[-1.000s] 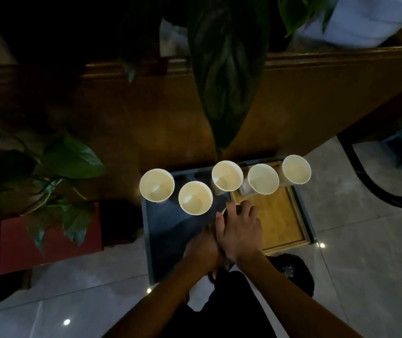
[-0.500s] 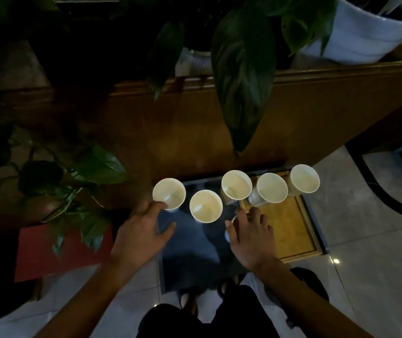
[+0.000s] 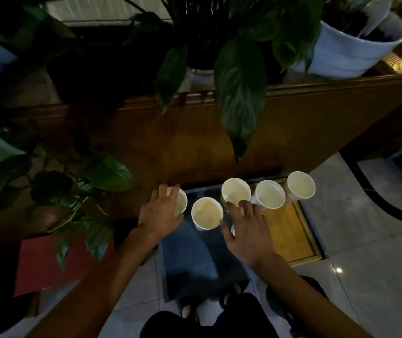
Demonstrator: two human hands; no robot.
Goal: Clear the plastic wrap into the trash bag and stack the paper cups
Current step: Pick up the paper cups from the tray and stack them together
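Five paper cups are set upright in a row on a low glass table (image 3: 190, 254), mouths up and long axes vertical: the leftmost cup (image 3: 181, 203), the second cup (image 3: 206, 213), the third cup (image 3: 235, 191), the fourth cup (image 3: 270, 193) and the fifth cup (image 3: 301, 184). The stacking step is judged to be in hand. The leftmost cup is wrapped by the left hand (image 3: 161, 213); the right hand (image 3: 248, 230) is spread, fingertips at the third cup. A straight lift and nesting is called for next. No plastic wrap is made out.
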